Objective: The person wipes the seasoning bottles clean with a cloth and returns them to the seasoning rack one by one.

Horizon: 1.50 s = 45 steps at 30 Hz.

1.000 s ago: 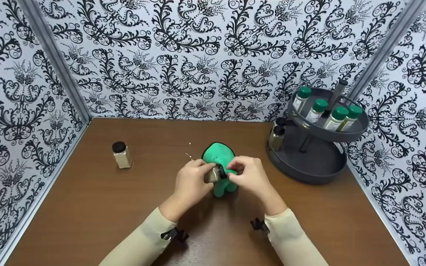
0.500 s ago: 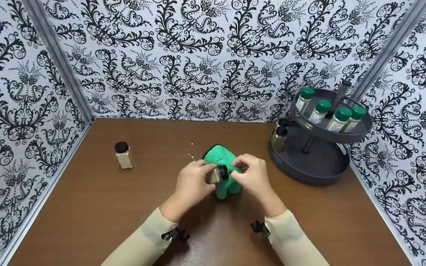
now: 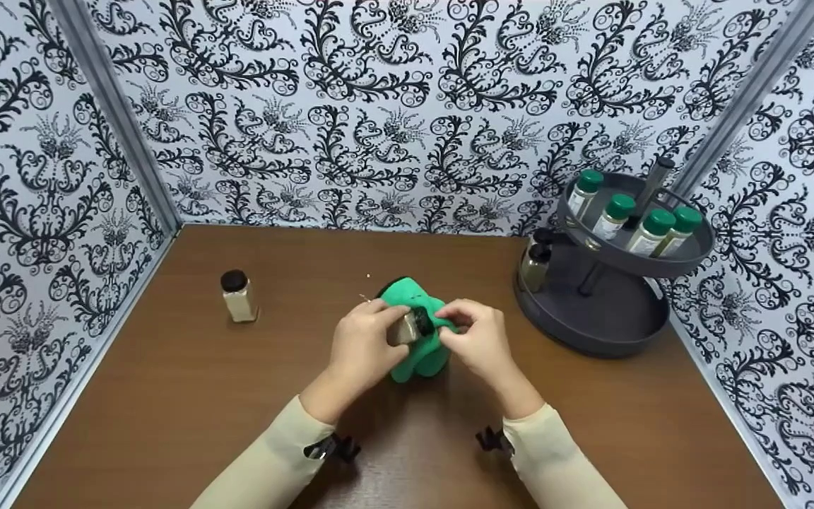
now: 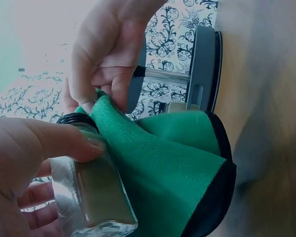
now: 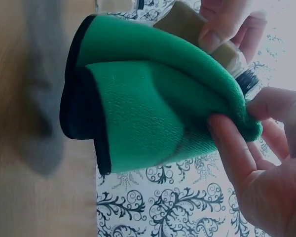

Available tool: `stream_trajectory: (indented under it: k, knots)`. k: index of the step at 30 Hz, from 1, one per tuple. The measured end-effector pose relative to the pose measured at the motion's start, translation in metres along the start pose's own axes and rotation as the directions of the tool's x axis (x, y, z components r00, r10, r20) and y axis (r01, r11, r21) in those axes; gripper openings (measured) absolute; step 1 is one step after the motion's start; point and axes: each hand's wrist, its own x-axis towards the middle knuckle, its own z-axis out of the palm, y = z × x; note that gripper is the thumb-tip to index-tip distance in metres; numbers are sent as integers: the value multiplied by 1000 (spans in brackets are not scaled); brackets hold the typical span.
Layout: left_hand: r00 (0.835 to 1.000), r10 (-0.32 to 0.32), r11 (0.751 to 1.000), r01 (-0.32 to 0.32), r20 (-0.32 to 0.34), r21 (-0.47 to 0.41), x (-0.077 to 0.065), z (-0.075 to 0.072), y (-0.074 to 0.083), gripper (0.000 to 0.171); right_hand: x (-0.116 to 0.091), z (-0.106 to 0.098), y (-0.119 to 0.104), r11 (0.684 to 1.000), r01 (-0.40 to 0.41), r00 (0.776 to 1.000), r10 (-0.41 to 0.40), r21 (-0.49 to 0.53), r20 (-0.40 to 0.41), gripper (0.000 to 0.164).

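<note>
Fingers of the left hand (image 3: 359,346) grasp a black-capped square glass jar (image 4: 98,192), tilted mid-frame in the head view; those of the right hand (image 3: 479,338) pinch a green, black-edged cloth (image 4: 158,163) beside its cap; a pale-filled, black-capped glass jar (image 3: 240,304) stands centre-left; a dark grey two-tier round tray (image 3: 601,329) stands right.

Jar (image 3: 240,302) far left, cloth (image 3: 428,355) centre, stand (image 3: 608,312) right

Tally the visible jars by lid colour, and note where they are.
Green-lidded jars: 4, on the upper tier of the stand
Black-lidded jars: 4 (1 in the left hand, 1 on the table, 2 on the lower tier)
Total: 8
</note>
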Motion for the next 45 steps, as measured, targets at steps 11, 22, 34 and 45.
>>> stream_trajectory:
  k: [11,22,34,45]
  knots:
    - [999,16,999,-14,-32,42,-3,5,6,48,-4,6,-7,872,400,888,-445,-282,-118,28]
    - [999,-4,1000,5,-36,30,-2,2,6,51,-8,4,-13,876,369,908,-411,-311,-81,24]
    - [994,14,1000,-16,-105,-15,-3,8,4,41,-11,8,-20,826,354,900,-429,-438,-82,21]
    - [998,42,999,-40,-49,26,-2,-1,13,46,-10,4,-18,801,410,859,-499,-436,-110,25]
